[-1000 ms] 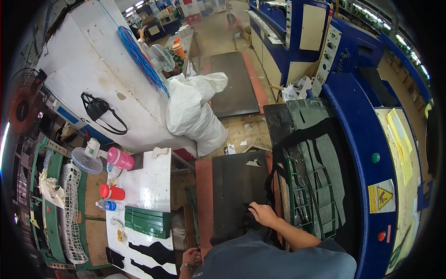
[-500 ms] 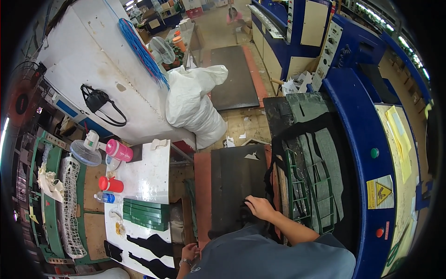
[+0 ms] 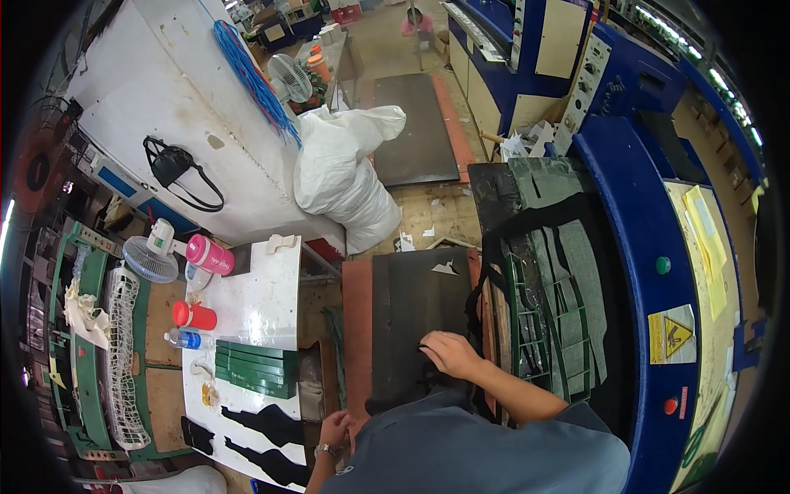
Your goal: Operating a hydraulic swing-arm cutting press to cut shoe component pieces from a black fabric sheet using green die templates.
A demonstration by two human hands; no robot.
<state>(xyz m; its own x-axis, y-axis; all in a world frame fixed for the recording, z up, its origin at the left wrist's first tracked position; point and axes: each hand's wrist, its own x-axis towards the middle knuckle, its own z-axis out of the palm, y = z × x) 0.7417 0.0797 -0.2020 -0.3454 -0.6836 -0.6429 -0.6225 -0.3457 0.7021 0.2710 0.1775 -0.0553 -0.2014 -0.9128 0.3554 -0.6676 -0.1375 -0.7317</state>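
Note:
My right hand [image 3: 451, 354] is over the dark board [image 3: 403, 309] in front of me. Its fingers are pinched together, with a small bit of black material [image 3: 423, 347] showing at the tips. Black on the dark board, the rest of that piece is hard to make out. Lower left, beside the board's reddish edge [image 3: 358, 329], is my left hand [image 3: 335, 430], a watch on its wrist. The fingers there are curled together, and what they hold, if anything, cannot be seen. My shirt covers the near end of the board.
On the left, a white table [image 3: 271, 321] bears black cut pieces [image 3: 267, 424], green strips [image 3: 255, 370], a red bottle [image 3: 195, 315] and a pink jug [image 3: 210, 255]. To the right are a green frame [image 3: 535, 337], black sheeting [image 3: 588, 214] and a blue machine [image 3: 613, 214]. A white sack [image 3: 346, 181] stands ahead.
My right hand has moved a little left and away from me across the board, still pinching. The left hand has risen slightly along the board's edge.

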